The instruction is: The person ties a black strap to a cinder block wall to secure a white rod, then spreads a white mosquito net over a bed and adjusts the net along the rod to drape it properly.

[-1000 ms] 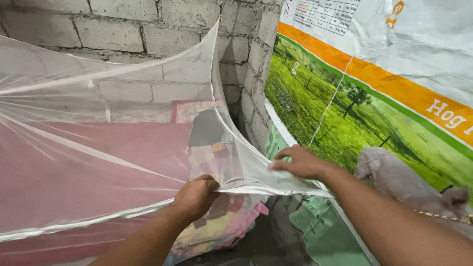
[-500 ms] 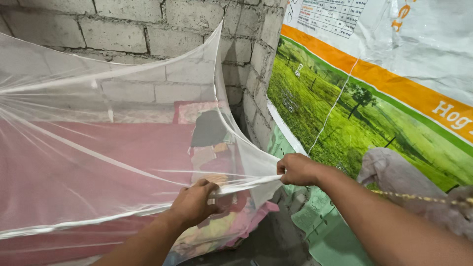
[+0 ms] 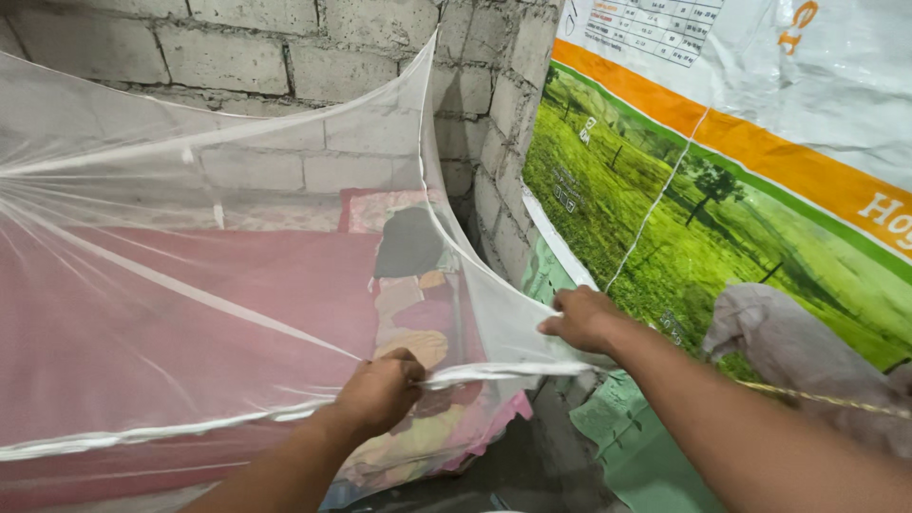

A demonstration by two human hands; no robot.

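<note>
A sheer white mosquito net (image 3: pixel 237 237) is stretched over a bed with a pink sheet (image 3: pixel 142 313). My left hand (image 3: pixel 383 389) is closed on the net's thick white bottom hem (image 3: pixel 494 372) near the bed's corner. My right hand (image 3: pixel 581 318) grips the net's corner fabric further right, close to the wall. The hem runs taut between both hands. Under the net, at the bed's end, lies a stack of folded coloured cloths (image 3: pixel 413 313).
A grey block wall (image 3: pixel 313 57) stands behind the bed. On the right hangs a large printed plastic sheet with a green field picture (image 3: pixel 684 228) and an orange band. A pale pink cloth bundle (image 3: pixel 798 347) and a thin rope (image 3: pixel 826 399) are at the right.
My right hand moved slightly right and down along the net's corner, pulling the hem straighter. My left hand stays clenched on the hem. The view shifted a little.
</note>
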